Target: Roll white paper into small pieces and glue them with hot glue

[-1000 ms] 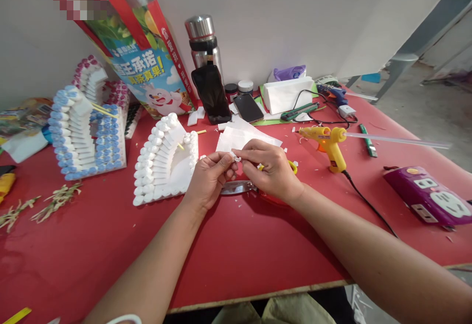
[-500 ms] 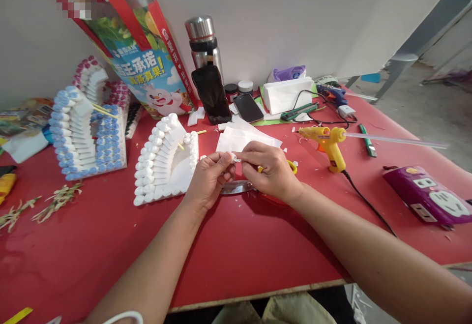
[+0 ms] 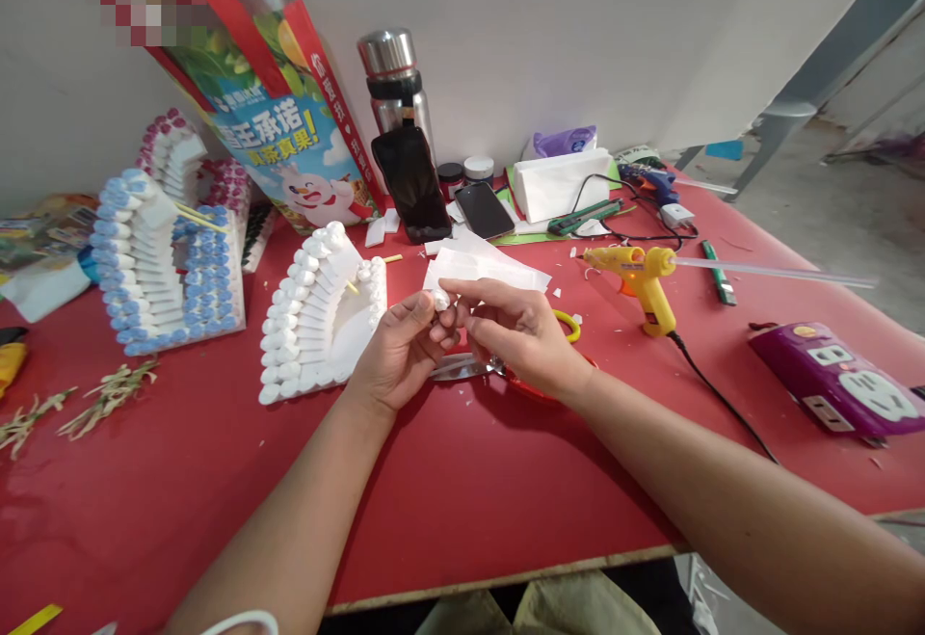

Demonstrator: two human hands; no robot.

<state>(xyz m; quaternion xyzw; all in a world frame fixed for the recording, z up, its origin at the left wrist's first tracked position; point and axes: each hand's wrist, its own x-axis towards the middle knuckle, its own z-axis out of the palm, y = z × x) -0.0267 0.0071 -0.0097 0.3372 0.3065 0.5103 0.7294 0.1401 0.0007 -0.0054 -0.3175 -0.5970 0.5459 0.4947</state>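
Above the red table (image 3: 462,490), my left hand (image 3: 396,354) and my right hand (image 3: 515,334) meet fingertip to fingertip. Both pinch a small white rolled piece (image 3: 440,300) between them. Just left of my left hand stands a white fan-shaped model (image 3: 318,315) built of rolled white pieces. A sheet of white paper (image 3: 483,267) lies behind my hands. Under my right hand lie scissors (image 3: 469,366) with a yellow handle (image 3: 568,323).
A yellow glue gun (image 3: 642,278) with a long clear stick stands to the right, its cable running toward the table edge. A purple power strip (image 3: 842,386) lies far right. Blue and pink fan models (image 3: 163,264), a printed bag (image 3: 281,124), a steel flask (image 3: 394,86) and two phones (image 3: 411,182) sit behind.
My hands have shifted slightly left and up. The small white piece has been rolled tighter between my fingertips.
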